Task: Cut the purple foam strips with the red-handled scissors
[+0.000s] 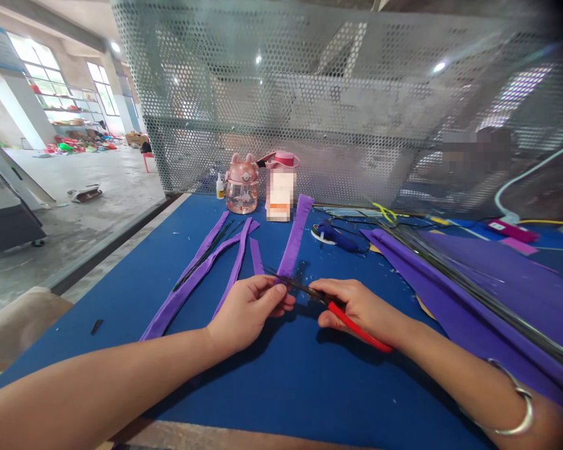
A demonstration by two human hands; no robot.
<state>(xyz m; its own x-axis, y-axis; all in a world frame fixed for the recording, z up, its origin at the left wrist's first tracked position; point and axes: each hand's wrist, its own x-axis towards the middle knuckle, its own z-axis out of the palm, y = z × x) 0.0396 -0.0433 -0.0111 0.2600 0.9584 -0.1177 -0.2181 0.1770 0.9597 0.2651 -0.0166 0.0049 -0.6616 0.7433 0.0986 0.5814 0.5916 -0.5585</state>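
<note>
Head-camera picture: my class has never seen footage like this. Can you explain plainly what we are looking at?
No machine here: the camera sits on a person's head, looking down at their own bare hands. The left hand pinches the near end of a purple fabric strip. The right hand grips a red-handled tool, probably scissors, its dark tip pointing at that strip. Below is a blue table with more purple strips, two pink bottles at the back, and a perforated metal screen behind them.
</note>
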